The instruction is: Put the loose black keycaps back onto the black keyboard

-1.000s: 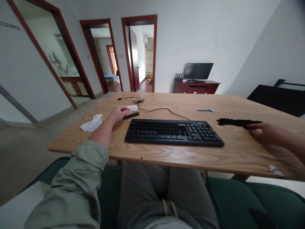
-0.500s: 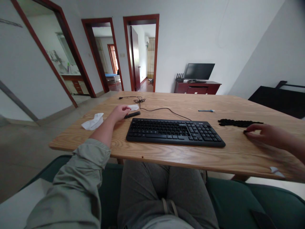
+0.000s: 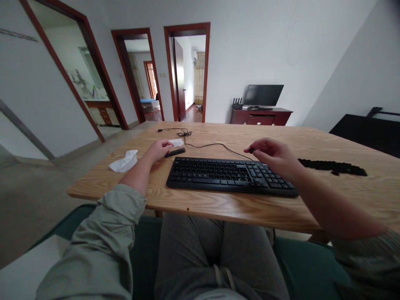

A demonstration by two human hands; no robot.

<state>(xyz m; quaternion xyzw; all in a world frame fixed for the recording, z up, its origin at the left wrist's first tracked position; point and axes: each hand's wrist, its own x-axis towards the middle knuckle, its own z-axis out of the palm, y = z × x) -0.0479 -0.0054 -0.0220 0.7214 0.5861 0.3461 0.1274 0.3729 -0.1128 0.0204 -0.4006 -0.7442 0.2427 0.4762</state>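
Note:
A black keyboard (image 3: 215, 185) lies flat on the wooden table in front of me; part of its key field looks stripped of caps. My right hand (image 3: 275, 156) hovers over its upper right corner, pinching a small black keycap (image 3: 251, 150) between thumb and fingertips. To the right of that hand is a long cluster of black keycaps (image 3: 334, 166). My left hand (image 3: 160, 150) rests on the table left of the keyboard, fingers loosely bent and apparently empty. Beside its fingertips are a black stick-like object (image 3: 175, 152) and a white tissue (image 3: 177, 142).
Another crumpled white tissue (image 3: 124, 161) lies left of my left forearm. The keyboard's cable (image 3: 212, 144) runs to a coiled bundle (image 3: 184, 133) at the back of the wooden table (image 3: 187, 202). A television (image 3: 263, 95) stands on a cabinet against the far wall.
My right hand has moved left from the keycap cluster to above the keyboard's upper right corner, carrying the keycap. It now blocks the blue brush-like stick from view. My left hand stays put.

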